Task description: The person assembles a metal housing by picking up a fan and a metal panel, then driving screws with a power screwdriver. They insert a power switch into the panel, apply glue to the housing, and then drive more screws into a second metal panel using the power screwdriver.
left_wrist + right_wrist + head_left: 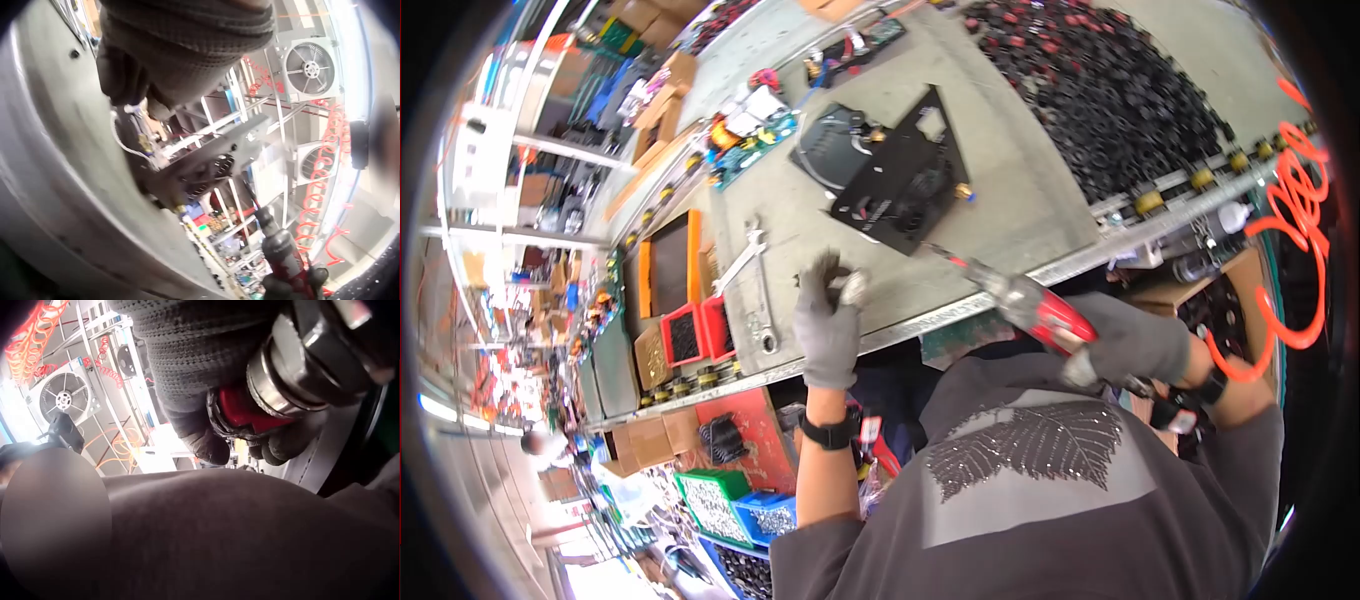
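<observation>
- The head view looks forward and steeply down, over a dark grey shirt (1020, 530) onto the flat grey counter (1020, 190).
- The left-wrist view sits close beside the grey-gloved left grip (181, 50), sharing a thin black panel (900, 165) and red-and-grey power tool (1055, 315) with the head.
- The right-wrist view hugs the grey-gloved right grip (200, 362), a white-framed fan (63, 399) beyond.

The 2 gloves (828, 338) are rough, matt knitted cloth; the power tool (1040, 312) combines glossy red and shiny metal; the wrench (762, 295), smooth metal; the plate (880, 200), smooth, matt.
</observation>
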`<state>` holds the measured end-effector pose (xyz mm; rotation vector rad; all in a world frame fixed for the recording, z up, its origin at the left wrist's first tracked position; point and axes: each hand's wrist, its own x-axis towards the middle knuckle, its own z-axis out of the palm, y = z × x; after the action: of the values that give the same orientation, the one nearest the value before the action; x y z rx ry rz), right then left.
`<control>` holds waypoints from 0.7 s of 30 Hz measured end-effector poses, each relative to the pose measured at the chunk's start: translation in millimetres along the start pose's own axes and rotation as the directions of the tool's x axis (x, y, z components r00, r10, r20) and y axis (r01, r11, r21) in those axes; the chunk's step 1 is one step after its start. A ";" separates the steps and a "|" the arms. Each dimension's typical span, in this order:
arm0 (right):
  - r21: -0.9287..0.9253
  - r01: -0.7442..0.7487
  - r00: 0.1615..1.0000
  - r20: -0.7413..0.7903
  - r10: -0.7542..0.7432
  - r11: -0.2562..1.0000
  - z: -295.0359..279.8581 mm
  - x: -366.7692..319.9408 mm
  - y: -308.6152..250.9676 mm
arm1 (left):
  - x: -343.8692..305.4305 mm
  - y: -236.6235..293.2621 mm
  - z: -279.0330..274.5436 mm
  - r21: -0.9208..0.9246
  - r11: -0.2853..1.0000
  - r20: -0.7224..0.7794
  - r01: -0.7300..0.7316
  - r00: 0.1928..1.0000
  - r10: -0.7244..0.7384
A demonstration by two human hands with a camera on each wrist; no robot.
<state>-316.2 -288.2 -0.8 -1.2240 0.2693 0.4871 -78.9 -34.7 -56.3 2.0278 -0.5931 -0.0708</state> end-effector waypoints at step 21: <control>-0.325 0.034 0.996 0.089 -0.005 0.945 13.3 52.8 14.8 | -15.4 0.0 -11.7 -0.717 0.105 0.645 0.690 0.712 -0.278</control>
<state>-278.5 -260.7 -32.5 -1.5225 0.1023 0.5824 -89.1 -18.6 -53.2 0.8522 0.0717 -1.0259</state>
